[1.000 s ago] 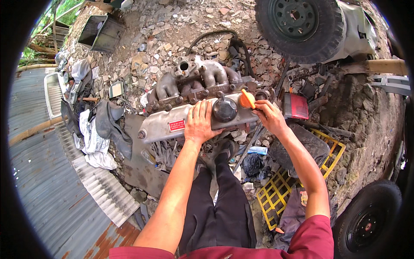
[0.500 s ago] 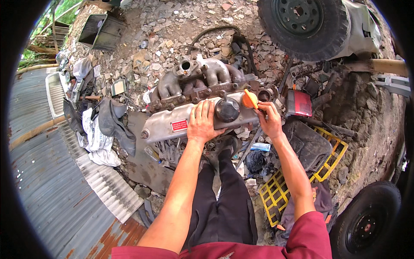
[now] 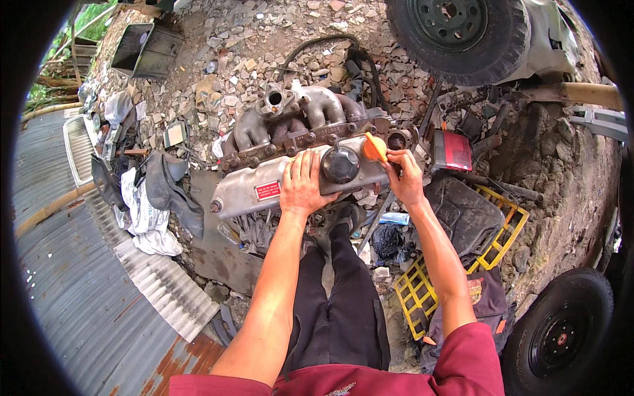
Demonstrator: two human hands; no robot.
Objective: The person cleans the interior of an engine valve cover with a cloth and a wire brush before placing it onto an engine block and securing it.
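In front of me lies a grey metal engine valve cover (image 3: 241,195) with a red label at its left part. My left hand (image 3: 303,185) rests flat on the cover, fingers stretched out, beside a round black cap (image 3: 340,164). To the right of that cap stands an orange oil filler cap (image 3: 374,148). My right hand (image 3: 404,173) grips the orange cap's near edge between thumb and fingers. Behind the cover runs a rusty manifold (image 3: 321,109) with curved grey pipes.
Broken tile and rubble cover the ground beyond. A large wheel (image 3: 462,33) lies at the far right, another tyre (image 3: 561,336) at the near right. A yellow grate (image 3: 416,300) and red tail light (image 3: 452,150) are to the right; corrugated sheets (image 3: 72,277) lie left.
My right hand has turned at the orange cap, its fingers now more bent round the edge. The whole view has shifted slightly; my left hand keeps its place on the cover.
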